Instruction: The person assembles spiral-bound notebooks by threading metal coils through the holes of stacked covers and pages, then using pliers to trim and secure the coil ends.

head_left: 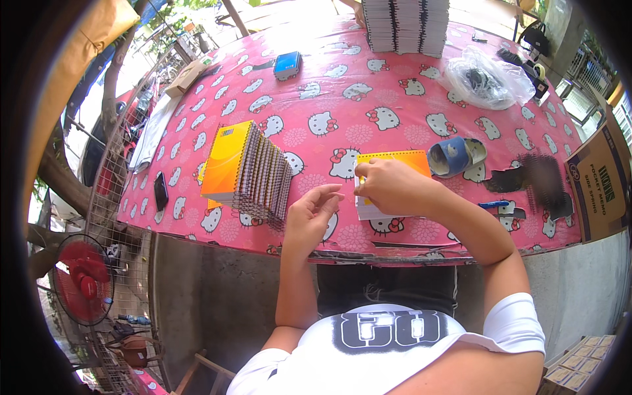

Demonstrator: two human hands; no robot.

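- At the far right edge we see a brown cardboard box (pixel 600 184) with dark print on its side, standing beside the table.
- Near the lower right corner we see small tan cartons (pixel 579 365) packed in rows.
- Far right on the table lies a clear plastic bag (pixel 484 79).

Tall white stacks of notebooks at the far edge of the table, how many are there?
3 tall stacks stand side by side at the table's far edge; their tops run out of view, and more may be hidden.
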